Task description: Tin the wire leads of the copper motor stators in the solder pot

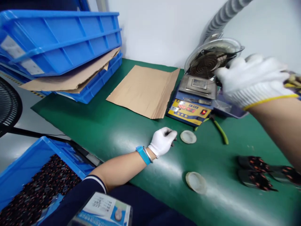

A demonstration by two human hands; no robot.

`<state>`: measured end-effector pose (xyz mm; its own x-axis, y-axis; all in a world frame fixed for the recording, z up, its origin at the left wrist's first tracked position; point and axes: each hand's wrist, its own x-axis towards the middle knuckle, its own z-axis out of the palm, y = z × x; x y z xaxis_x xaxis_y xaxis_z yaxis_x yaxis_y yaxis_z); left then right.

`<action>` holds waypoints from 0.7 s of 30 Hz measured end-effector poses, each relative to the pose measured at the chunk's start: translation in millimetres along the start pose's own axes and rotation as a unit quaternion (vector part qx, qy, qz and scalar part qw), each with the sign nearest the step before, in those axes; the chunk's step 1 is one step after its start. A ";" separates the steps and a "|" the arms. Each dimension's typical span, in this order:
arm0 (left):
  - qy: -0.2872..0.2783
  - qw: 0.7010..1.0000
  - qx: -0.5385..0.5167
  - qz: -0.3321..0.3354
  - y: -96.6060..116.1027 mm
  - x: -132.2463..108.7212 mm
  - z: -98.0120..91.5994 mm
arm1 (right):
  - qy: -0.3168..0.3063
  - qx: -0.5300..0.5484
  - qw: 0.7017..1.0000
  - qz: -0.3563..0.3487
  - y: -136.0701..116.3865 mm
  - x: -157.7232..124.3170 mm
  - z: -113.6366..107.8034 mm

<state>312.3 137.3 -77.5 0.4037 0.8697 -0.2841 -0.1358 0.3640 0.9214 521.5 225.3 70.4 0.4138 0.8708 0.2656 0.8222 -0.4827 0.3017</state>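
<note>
My left hand (163, 141), in a white glove with dark fingertips, rests over the green table. Its fingers are pinched together, and what they hold, if anything, is too small to name. Just right of it lies a small round translucent dish (188, 137); a second dish (195, 182) is closer to me. My right hand (254, 77), in a white glove with a yellow cuff, is raised beside the round extractor hood (204, 64). Its fingers curl over something dark that I cannot make out. Below the hood stands a heating unit (188, 111) with lit red digits and a metal top.
Green-handled pliers (219, 128) lie near a purple tray (229, 108). Dark blocks of parts (255, 175) sit at right. Cardboard (144, 89) lies in the middle. Stacked blue crates (70, 40) stand at left, above a blue bin (25, 169) of black-and-orange parts.
</note>
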 end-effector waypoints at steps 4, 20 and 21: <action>-0.006 1.000 0.007 0.019 -0.8 4.0 -1.2 | -0.007 0.036 0.999 -0.038 -16.4 56.2 9.9; -0.006 1.000 0.000 0.023 -1.9 7.5 -1.8 | -0.037 0.099 0.994 -0.020 8.3 76.9 16.7; -0.005 1.000 -0.003 0.023 -1.7 7.3 -2.1 | -0.025 0.109 0.993 -0.028 6.2 75.3 21.6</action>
<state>313.6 143.8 -81.7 0.4066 0.8818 -0.2389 -0.1593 0.3259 0.9319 566.2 289.9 72.6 0.3797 0.9018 0.2062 0.9072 -0.4067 0.1080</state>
